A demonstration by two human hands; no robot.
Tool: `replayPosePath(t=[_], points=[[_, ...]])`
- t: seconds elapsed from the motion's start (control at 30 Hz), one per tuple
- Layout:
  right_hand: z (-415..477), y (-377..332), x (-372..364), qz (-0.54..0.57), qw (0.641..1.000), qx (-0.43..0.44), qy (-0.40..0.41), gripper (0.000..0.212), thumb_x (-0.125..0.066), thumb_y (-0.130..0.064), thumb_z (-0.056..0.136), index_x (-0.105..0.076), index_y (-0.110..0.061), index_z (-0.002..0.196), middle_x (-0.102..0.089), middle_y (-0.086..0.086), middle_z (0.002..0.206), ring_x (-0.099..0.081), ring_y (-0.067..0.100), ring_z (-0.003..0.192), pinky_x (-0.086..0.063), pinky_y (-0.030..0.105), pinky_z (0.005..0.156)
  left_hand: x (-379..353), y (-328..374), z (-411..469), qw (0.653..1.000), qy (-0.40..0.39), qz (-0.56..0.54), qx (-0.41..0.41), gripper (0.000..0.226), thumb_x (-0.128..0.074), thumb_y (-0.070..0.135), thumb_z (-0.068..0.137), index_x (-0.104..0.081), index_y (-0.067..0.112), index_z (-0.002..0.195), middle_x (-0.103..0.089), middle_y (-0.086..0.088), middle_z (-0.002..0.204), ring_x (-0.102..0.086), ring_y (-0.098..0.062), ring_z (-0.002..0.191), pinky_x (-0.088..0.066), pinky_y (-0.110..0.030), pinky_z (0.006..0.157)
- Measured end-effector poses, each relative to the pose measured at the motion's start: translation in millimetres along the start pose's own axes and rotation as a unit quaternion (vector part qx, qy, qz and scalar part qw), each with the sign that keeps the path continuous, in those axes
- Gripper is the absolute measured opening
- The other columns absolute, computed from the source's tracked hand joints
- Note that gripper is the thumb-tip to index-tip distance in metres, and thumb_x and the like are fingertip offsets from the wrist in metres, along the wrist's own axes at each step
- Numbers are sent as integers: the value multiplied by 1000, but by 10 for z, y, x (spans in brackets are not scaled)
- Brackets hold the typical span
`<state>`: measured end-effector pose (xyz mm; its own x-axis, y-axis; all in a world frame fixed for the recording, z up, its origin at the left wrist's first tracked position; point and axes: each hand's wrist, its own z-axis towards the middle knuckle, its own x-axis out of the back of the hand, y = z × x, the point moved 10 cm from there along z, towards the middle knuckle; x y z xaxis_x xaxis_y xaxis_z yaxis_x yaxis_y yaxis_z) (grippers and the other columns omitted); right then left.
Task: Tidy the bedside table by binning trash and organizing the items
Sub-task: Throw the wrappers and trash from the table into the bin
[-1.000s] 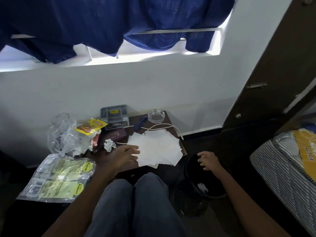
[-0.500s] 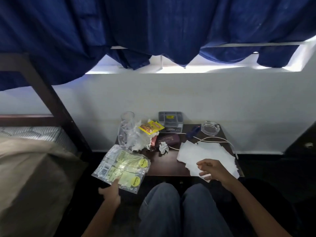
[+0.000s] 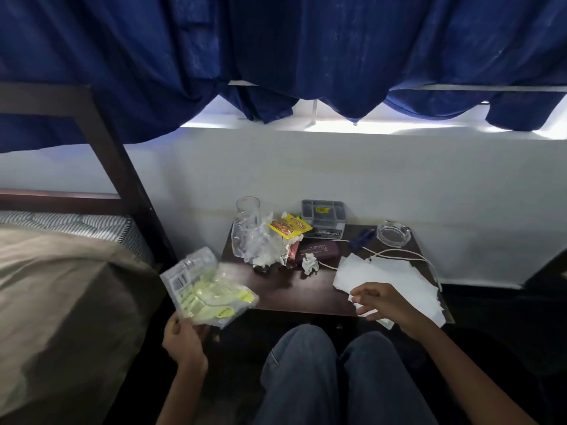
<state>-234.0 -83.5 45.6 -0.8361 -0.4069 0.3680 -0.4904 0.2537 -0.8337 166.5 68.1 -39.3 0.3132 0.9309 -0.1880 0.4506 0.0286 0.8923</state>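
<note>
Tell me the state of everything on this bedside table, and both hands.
packet: held up beside the table, blurred.
left hand: grips the packet.
papers: spread loose, overlapping.
right hand: fingers curled over the papers, grip unclear.
glass: upright.
tissue: crumpled.
ashtray: upright, looks empty.
case: closed.

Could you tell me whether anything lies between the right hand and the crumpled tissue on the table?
Nothing tall does. Between the right hand and the tissue lie only bare table and a thin cord lying flat.
</note>
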Motion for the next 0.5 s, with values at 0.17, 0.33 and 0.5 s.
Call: replayPosePath(t=[0.17,0.33,0.5], points=[[-24,-149,-117,22,1000,20,-9,15,-54,-8,91,-67,-14,93,-68,11,94,-67,19,79,-50,22,65,-75,693,-150,993,-12,-111,-25,25,-48,-1,88,-59,21,79,-61,-3,85,-60,-16,73,-54,-17,51],[-107,-357,-98,85,995,47,-15,14,-56,-10,90,-66,-11,101,-66,20,111,-65,25,86,-53,30,74,-626,1023,-475,987,-144,-16,-69,28,-46,-6,88,-58,18,79,-59,-3,84,-58,-14,73,-52,-23,62],[-215,-521,0,246,967,54,-42,31,-52,-22,93,-54,-19,124,-59,13,123,-68,34,95,-55,42,78,-1227,942,-859,961,-259,54,-86,35,-36,-11,88,-54,10,68,-62,0,66,-59,-11,54,-47,-14,42]])
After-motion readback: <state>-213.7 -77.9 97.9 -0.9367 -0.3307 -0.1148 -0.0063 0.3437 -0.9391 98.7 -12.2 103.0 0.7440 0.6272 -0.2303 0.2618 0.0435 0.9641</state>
